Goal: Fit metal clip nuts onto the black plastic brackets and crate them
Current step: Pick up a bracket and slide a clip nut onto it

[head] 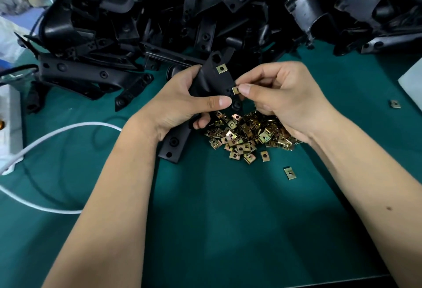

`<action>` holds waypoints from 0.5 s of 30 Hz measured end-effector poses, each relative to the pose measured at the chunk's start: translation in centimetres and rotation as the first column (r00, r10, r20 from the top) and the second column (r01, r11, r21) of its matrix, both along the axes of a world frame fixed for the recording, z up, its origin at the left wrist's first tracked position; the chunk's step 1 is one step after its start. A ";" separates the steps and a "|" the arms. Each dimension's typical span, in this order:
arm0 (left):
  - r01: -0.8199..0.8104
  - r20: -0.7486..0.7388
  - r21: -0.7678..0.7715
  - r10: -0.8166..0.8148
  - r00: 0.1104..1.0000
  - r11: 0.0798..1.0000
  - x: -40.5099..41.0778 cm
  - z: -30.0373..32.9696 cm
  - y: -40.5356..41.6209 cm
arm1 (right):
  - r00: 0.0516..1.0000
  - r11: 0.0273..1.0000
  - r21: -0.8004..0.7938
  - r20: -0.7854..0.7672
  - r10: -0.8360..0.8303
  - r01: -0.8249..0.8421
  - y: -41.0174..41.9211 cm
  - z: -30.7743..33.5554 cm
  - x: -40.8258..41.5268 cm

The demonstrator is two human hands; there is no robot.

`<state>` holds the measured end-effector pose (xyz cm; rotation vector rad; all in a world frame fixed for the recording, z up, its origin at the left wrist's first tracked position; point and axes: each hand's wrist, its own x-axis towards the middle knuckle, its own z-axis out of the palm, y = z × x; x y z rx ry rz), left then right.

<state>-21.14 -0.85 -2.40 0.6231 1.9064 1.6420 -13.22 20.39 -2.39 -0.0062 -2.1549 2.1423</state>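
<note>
Green mat (228,219) w/ clip nuts (246,134); L fingers (219,101) round bracket (212,82), R fingers (247,88) pinching nut (235,90).

A black plastic bracket (212,82) stands tilted above the worktop, one brass-coloured clip nut (221,68) fitted near its top. A second clip nut (235,90) sits at its right edge. Loose clip nuts (246,137) lie heaped below.

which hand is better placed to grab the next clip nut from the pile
Right. The right hand sits directly over the clip nut pile, pinching one clip nut, while the left hand is wrapped around the bracket.
</note>
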 end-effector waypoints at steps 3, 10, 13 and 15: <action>-0.004 0.001 -0.004 0.004 1.000 1.000 0.1 0.1 0.1 | 1.000 1.000 -0.005 0.027 0.009 -0.009 -0.2 0.1 0.1; -0.024 -0.012 0.019 0.024 1.000 1.000 0.1 0.4 0.0 | 0.991 0.997 -0.067 0.129 0.032 -0.023 -0.2 0.1 0.0; -0.014 -0.014 0.011 0.014 1.000 1.000 0.2 0.4 0.0 | 0.988 0.995 -0.091 0.141 0.056 -0.043 0.1 0.3 0.1; -0.005 -0.015 0.001 0.005 1.000 1.000 0.2 0.5 0.0 | 0.988 0.996 -0.077 0.147 0.054 -0.043 0.0 0.4 0.1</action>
